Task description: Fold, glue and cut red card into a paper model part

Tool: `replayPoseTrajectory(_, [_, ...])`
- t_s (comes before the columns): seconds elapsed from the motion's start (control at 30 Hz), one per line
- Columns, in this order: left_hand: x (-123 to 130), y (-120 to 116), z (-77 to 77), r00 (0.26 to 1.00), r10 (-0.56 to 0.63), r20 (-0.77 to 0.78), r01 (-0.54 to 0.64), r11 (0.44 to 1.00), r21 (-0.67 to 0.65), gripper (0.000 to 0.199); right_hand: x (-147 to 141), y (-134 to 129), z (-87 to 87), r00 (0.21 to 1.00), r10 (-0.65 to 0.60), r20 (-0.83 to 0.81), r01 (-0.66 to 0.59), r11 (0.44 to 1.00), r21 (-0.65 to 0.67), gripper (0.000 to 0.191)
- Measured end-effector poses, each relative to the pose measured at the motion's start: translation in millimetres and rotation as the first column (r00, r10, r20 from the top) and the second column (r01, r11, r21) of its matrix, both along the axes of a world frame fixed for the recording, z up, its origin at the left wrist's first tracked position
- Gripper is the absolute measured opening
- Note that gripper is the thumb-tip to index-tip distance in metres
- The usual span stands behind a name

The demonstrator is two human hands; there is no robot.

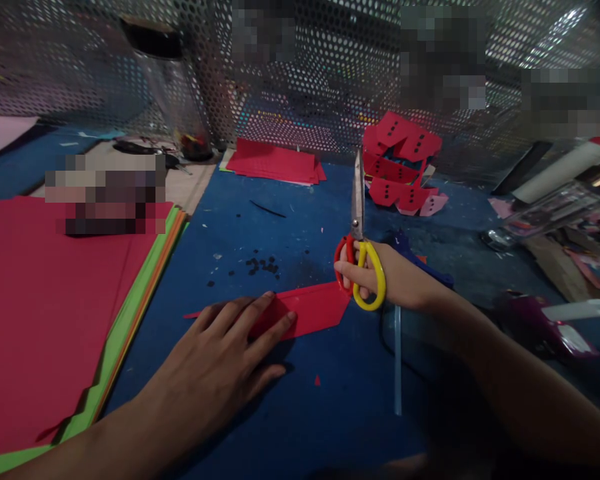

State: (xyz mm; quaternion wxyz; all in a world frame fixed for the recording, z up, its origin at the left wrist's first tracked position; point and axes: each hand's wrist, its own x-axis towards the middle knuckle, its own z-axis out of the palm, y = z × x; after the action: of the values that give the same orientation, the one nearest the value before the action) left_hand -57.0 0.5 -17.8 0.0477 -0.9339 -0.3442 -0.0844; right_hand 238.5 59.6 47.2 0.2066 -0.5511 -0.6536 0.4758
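Observation:
Fingers spread, my left hand (pixel 230 343) lies flat on a folded red paper strip (pixel 310 313) on the blue tabletop. The strip's right end is cut at a slant. My right hand (pixel 397 270) grips a pair of scissors (pixel 359 223) with one red and one yellow handle loop. Their blades are closed and point away from me, and the red loop is close to the strip's right end. Just beyond the strip lie several small black paper bits (pixel 263 265). A tiny red paper scrap (pixel 317 380) rests nearer to me.
Large red, green and orange sheets (pixel 45 320) are stacked at left. Behind are a red paper pile (pixel 273 162) and cut red pieces with black dots (pixel 400 193). A blue glue gun (pixel 420 263) and glue stick (pixel 398 360) lie at right. A perforated metal screen (pixel 325 73) bounds the back.

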Motion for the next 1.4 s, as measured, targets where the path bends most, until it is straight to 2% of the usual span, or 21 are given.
replayPoseTrajectory(0.3, [0,1,-1.3,1.0,-0.001,-0.013,0.001,1.0,0.006,0.053,-1,0,-2.6,0.996,0.012,-0.091,-0.011,1.0,0.01,0.024])
replayPoseTrajectory(0.53, [1,1,1.3,1.0,-0.005,-0.024,0.005,1.0,0.023,0.054,-26,-9,-10.7,0.962,-0.081,-0.262,0.072,0.996,-0.045,0.033])
replayPoseTrajectory(0.73, [4,2,4.6,1.0,-0.012,-0.022,0.013,1.0,0.018,0.05,-41,-12,-21.3,0.921,-0.105,-0.376,0.074,0.993,-0.097,0.037])
replayPoseTrajectory(0.93, [3,0,5.9,1.0,-0.005,0.003,0.006,1.0,-0.023,0.051,-44,-11,-25.2,0.955,-0.037,-0.295,0.011,0.996,-0.09,0.033])
replayPoseTrajectory(1.13, [4,-2,6.5,0.998,0.041,0.043,-0.037,0.995,-0.095,0.046,-50,-13,-27.7,0.947,-0.02,-0.321,-0.003,0.997,-0.071,0.03])
replayPoseTrajectory(1.4, [6,-2,10.8,1.0,0.002,-0.019,-0.002,1.0,-0.028,0.046,-62,-15,-33.1,0.936,-0.003,-0.353,-0.009,0.999,-0.032,0.031])
